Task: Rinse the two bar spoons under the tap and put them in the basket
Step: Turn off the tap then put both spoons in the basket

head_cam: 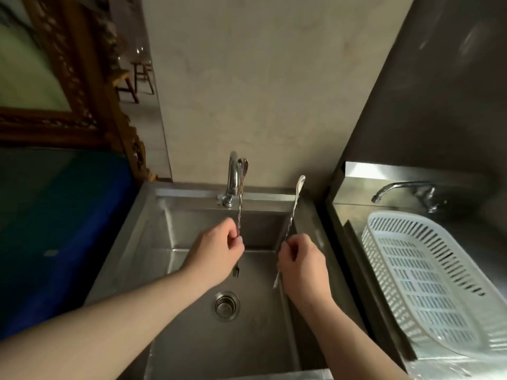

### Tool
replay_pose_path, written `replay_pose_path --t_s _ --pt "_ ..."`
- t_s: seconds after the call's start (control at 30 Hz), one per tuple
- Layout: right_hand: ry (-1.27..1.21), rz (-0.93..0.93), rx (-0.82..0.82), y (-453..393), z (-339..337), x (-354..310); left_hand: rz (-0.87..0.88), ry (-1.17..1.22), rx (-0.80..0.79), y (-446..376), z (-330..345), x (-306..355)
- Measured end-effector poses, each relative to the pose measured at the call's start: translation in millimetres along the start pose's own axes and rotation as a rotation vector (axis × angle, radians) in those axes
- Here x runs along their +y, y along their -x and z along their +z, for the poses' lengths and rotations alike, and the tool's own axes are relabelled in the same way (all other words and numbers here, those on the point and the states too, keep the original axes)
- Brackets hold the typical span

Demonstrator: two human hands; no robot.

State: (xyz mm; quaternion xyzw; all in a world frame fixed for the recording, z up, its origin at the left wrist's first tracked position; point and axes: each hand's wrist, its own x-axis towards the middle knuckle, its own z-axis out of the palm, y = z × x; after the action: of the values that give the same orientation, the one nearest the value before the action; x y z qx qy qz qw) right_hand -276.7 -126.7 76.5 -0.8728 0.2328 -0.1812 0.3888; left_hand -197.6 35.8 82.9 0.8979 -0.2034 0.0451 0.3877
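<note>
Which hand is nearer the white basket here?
Right. The right hand holds its spoon at the sink's right edge, beside the white basket; the left hand is further left, under the tap.

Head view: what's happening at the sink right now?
A person holds one bar spoon in each hand over the sink, bowls up, forked ends down. The left hand has the left bar spoon up by the tap; the right hand holds the right bar spoon beside it. No water is visibly running. The white basket sits to the right.

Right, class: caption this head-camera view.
Left hand and right hand each hold a bar spoon upright above the sink.
</note>
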Motion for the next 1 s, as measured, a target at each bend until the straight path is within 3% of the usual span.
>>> replay_pose_path --t_s 0.2,0.47,0.6,0.77,1.0 --pt "-0.012 -0.026 0.07 1.0 -67.7 -21.8 0.081 0.055 -0.015 -7.7 -11.1 78.1" --pt "0.099 0.043 0.16 -37.7 -153.1 30.3 0.125 0.138 -0.165 -35.8 78.4 166.0" --pt "0.112 0.157 0.198 -68.0 -192.6 83.4 0.1 0.157 -0.287 -51.6 149.9 206.3" --pt "0.167 0.342 0.208 -90.5 -226.4 169.0 -0.021 0.218 -0.551 -56.6 235.8 246.1" --pt "0.256 0.675 0.002 -97.3 -224.4 271.3 -0.101 0.092 -0.721 -43.7 312.8 263.9"
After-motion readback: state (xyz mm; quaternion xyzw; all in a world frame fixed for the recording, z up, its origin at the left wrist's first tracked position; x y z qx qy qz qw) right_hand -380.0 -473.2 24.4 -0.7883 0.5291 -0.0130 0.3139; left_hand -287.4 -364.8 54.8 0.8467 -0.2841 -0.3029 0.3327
